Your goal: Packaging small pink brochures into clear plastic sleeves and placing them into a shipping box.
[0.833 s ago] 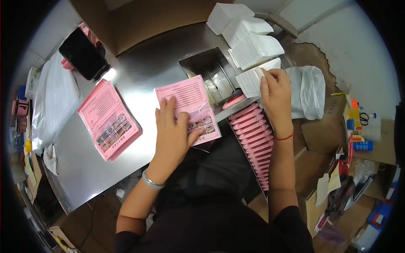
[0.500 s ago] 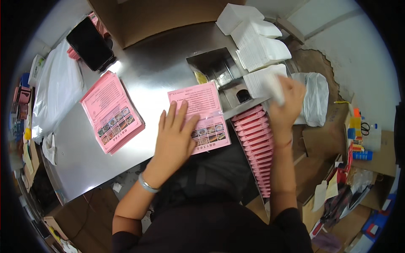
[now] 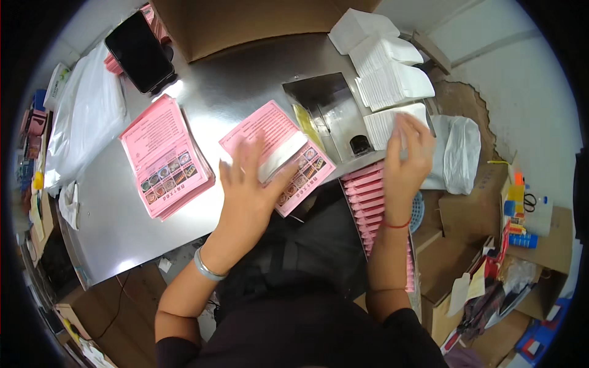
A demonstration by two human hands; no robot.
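From where I'm standing, the left hand [image 3: 246,196] is spreading its fingers wide over a pink printed sheet [image 3: 264,126], which is lying askew on the metal surface [image 3: 132,224] near its front edge. A folded white paper piece [image 3: 287,153] is resting across the sheet's middle. The right hand [image 3: 410,159] is reaching over to the nearest white paper stack [image 3: 379,130]; its fingers are curling at the stack, but I cannot tell whether they are pinching anything. Beneath that forearm a row of pink packets [image 3: 366,205] is running, while a pile of pink sheets [image 3: 169,165] is lying to the left.

Doing this well is, I'd judge, calling for a light, flat left hand, keeping the sheet from sliding and the white piece lining up with the printed edges; the right fingers should be parting one piece cleanly without toppling the stack.

Compared with half a second ago, the sheet is now sitting more slantwise, and the white piece is showing on it; then, the right hand was carrying something white, blurred, beside the stacks.
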